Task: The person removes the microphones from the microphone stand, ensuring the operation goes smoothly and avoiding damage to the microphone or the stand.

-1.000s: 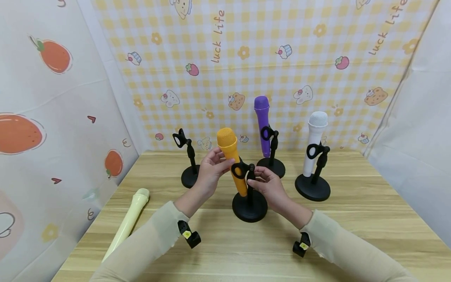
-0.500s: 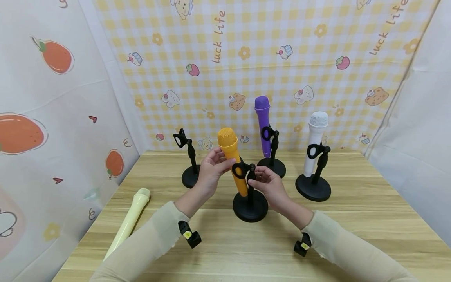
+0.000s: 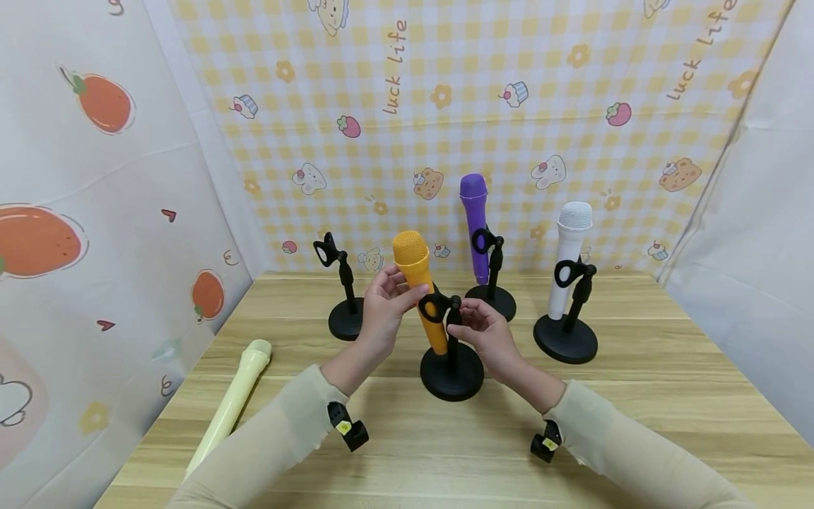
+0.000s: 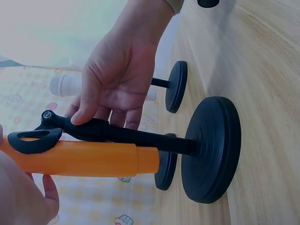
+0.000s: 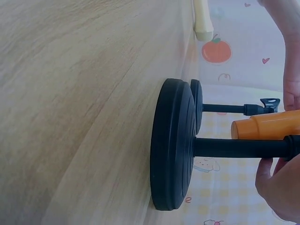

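Observation:
An orange microphone (image 3: 412,256) leans in the clip of a black microphone stand (image 3: 451,375) at the middle of the table. My left hand (image 3: 384,311) holds the microphone below its head, thumb in front and fingers behind. From the other side, my right hand (image 3: 486,332) pinches the stand's post just under the clip. In the left wrist view, the right thumb lies along the post and the orange handle (image 4: 93,159) passes through the clip ring. The stand's round base (image 5: 171,145) sits flat on the wood in the right wrist view.
Behind stand a purple microphone (image 3: 473,205) and, to the right, a white microphone (image 3: 570,237), each in its own black stand. A stand with an unfilled clip (image 3: 346,318) is at the back left. One pale yellow microphone (image 3: 235,396) lies at the left, partly behind the sleeve.
My left wrist and forearm have shifted slightly to the right, while the hand keeps its hold on the orange microphone. My right hand and the stand look almost still.

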`<move>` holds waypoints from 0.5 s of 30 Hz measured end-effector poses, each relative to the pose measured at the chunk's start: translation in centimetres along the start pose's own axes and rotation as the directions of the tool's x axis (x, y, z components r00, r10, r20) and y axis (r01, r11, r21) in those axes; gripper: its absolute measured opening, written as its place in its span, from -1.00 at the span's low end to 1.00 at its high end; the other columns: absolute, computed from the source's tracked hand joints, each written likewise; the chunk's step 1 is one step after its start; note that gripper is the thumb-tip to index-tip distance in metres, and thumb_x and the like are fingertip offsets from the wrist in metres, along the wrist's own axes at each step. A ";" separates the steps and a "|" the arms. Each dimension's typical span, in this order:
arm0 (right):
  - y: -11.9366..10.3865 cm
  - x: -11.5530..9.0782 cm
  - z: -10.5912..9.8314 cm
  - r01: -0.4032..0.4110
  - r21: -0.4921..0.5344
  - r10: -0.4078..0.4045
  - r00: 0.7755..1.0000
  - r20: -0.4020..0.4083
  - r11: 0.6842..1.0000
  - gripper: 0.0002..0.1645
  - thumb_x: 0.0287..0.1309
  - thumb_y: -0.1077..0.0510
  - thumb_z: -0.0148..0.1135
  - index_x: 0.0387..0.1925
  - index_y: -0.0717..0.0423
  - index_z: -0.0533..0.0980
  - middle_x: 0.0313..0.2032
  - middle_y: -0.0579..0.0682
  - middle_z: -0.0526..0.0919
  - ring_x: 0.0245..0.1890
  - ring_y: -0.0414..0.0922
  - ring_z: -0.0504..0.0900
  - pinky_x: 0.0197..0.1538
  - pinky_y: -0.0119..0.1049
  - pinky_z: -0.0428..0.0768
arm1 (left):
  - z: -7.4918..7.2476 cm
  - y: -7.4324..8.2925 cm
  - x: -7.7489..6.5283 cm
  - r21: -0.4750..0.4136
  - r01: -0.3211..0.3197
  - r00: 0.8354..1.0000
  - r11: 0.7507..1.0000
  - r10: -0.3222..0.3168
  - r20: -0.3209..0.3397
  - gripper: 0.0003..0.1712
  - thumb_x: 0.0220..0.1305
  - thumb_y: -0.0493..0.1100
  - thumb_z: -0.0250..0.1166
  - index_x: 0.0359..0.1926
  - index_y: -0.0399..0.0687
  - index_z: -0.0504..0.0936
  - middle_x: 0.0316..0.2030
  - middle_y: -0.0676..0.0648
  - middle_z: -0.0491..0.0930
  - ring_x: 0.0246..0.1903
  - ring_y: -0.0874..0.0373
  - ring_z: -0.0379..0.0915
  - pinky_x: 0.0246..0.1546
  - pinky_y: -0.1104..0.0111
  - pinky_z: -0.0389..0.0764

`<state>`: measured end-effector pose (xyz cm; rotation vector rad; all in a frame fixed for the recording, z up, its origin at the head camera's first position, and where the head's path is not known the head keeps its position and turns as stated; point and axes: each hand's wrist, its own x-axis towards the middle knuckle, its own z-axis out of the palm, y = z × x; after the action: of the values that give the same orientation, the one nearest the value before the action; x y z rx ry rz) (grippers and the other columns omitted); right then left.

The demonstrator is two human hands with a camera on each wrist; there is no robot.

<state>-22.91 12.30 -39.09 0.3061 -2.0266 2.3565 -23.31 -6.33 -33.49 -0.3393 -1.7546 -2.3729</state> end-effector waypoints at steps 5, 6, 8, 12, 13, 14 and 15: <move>0.1 0.0 0.0 0.011 -0.005 -0.011 1.000 -0.005 1.000 -0.58 0.07 0.45 0.35 -0.02 0.19 0.49 -0.16 0.07 0.56 -0.15 -0.04 0.53 -0.03 -0.29 0.60 | 0.1 -0.1 0.0 0.005 -0.013 1.000 1.000 0.013 -0.013 -0.58 0.14 -0.36 0.41 0.01 -0.14 0.50 -0.14 -0.09 0.58 -0.17 0.07 0.52 -0.11 0.29 0.60; 0.1 0.0 0.0 0.012 -0.002 -0.012 1.000 -0.006 1.000 -0.58 0.06 0.45 0.35 -0.03 0.19 0.50 -0.16 0.07 0.56 -0.15 -0.05 0.53 -0.03 -0.29 0.60 | 0.1 -0.1 0.0 0.005 -0.014 1.000 1.000 0.014 -0.014 -0.58 0.14 -0.35 0.41 0.01 -0.14 0.50 -0.14 -0.09 0.59 -0.17 0.07 0.52 -0.12 0.28 0.60; 0.2 0.0 0.0 0.012 0.003 -0.012 1.000 -0.008 1.000 -0.59 0.05 0.45 0.36 -0.04 0.17 0.51 -0.16 0.06 0.56 -0.16 -0.05 0.54 -0.04 -0.29 0.61 | 0.1 -0.1 0.0 0.008 -0.013 1.000 1.000 0.013 -0.017 -0.58 0.15 -0.34 0.42 0.02 -0.13 0.51 -0.14 -0.09 0.59 -0.17 0.06 0.52 -0.11 0.27 0.61; 0.4 0.1 -0.2 0.009 0.019 -0.009 1.000 0.001 1.000 -0.61 0.06 0.45 0.36 -0.07 0.12 0.53 -0.16 0.07 0.56 -0.15 -0.04 0.54 -0.03 -0.28 0.61 | 0.1 0.0 -0.1 0.023 -0.009 1.000 1.000 0.009 -0.024 -0.58 0.15 -0.32 0.43 0.02 -0.13 0.52 -0.12 -0.08 0.58 -0.16 0.06 0.52 -0.12 0.27 0.61; 0.5 0.2 -0.2 0.008 0.024 -0.008 1.000 0.003 1.000 -0.61 0.06 0.45 0.36 -0.09 0.11 0.54 -0.15 0.07 0.56 -0.14 -0.03 0.54 -0.03 -0.28 0.61 | 0.1 -0.1 -0.1 0.024 -0.009 1.000 1.000 0.009 -0.025 -0.58 0.15 -0.31 0.43 0.02 -0.13 0.52 -0.12 -0.08 0.58 -0.16 0.07 0.52 -0.12 0.27 0.62; 0.5 0.2 -0.3 0.007 0.029 -0.008 1.000 0.008 1.000 -0.62 0.06 0.45 0.35 -0.10 0.09 0.54 -0.15 0.06 0.56 -0.14 -0.03 0.54 -0.02 -0.27 0.61 | 0.1 -0.1 -0.1 0.023 -0.009 1.000 1.000 0.010 -0.024 -0.59 0.15 -0.31 0.43 0.02 -0.13 0.53 -0.12 -0.09 0.58 -0.16 0.06 0.52 -0.12 0.27 0.62; 0.6 0.2 -0.3 0.007 0.038 -0.007 1.000 0.013 0.999 -0.62 0.07 0.45 0.35 -0.10 0.07 0.54 -0.14 0.07 0.56 -0.13 -0.03 0.54 -0.02 -0.27 0.60 | 0.1 -0.1 -0.1 0.023 -0.011 1.000 1.000 0.011 -0.024 -0.59 0.15 -0.31 0.43 0.02 -0.12 0.53 -0.12 -0.08 0.58 -0.17 0.06 0.52 -0.12 0.27 0.62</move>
<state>-23.25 12.46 -39.65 0.3297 -1.9849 2.3975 -23.26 -6.26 -33.55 -0.3149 -1.7633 -2.3376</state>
